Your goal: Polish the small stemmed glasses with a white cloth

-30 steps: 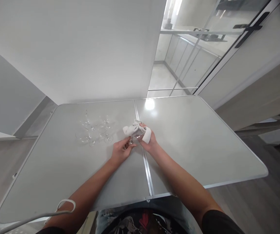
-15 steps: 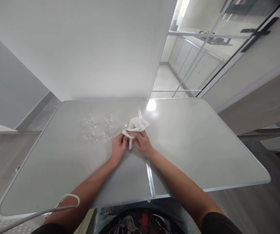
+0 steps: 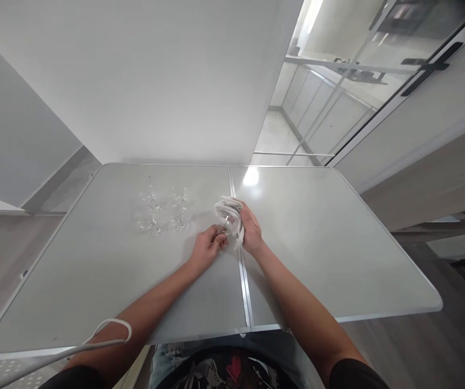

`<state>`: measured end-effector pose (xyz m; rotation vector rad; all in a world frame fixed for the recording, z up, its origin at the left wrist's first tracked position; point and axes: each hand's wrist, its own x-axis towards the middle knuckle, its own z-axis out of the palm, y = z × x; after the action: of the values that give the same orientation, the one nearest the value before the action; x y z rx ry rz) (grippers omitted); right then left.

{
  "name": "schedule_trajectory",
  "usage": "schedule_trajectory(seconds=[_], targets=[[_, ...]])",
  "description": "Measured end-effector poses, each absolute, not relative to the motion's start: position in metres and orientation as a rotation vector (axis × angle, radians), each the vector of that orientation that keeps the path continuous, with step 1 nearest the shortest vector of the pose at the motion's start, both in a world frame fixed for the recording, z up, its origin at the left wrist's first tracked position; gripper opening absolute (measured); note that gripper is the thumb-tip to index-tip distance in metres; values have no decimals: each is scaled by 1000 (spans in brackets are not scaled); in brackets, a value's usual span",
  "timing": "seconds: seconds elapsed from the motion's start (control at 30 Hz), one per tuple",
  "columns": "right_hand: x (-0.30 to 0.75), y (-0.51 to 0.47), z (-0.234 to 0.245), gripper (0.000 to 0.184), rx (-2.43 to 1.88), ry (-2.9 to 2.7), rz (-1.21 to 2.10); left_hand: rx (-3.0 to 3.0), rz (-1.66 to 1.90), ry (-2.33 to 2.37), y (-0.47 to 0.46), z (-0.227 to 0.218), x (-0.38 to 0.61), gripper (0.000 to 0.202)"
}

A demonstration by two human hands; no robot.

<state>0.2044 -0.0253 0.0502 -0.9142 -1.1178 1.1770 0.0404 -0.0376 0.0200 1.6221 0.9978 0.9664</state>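
Note:
A clear stemmed glass (image 3: pixel 228 222) is tilted above the table, near the seam at its middle. My left hand (image 3: pixel 208 246) is closed on the lower end of the glass, fingers pinched together. Around the far and right side of the bowl, my right hand (image 3: pixel 250 227) presses a white cloth (image 3: pixel 229 202), its fingers wrapped behind the fabric. To the left, several clear glasses (image 3: pixel 181 222) stand close together on the table; their exact outlines are faint.
The light grey folding table (image 3: pixel 321 243) has a metal-edged seam (image 3: pixel 243 281) across its middle. A white wall (image 3: pixel 167 97) rises behind it. A white cable (image 3: pixel 54 359) loops by my left forearm. At the right is a glass-paned door (image 3: pixel 337 97).
My right hand has moved right and up around the glass, carrying the cloth along. The bowl, largely covered before, now shows. My left hand has shifted slightly right and down.

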Motion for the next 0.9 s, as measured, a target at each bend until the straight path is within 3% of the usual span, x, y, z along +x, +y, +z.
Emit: schedule_trajectory(seconds=[0.13, 0.3, 0.5, 0.73, 0.9], targets=[[190, -28, 50, 49, -846, -823, 1458, 1560, 1011, 982, -35, 18, 41, 40], [181, -31, 41, 45, -857, -749, 1450, 1470, 1098, 1030, -34, 16, 40, 47], [181, -25, 28, 53, -971, -878, 1281, 1354, 1132, 1097, -31, 18, 37, 40], [186, -23, 24, 49, -996, -1051, 1311, 1248, 1265, 1169, -30, 19, 36, 27], [202, -20, 30, 50, -892, -1324, 1516, 1386, 1395, 1228, -28, 22, 32, 41]])
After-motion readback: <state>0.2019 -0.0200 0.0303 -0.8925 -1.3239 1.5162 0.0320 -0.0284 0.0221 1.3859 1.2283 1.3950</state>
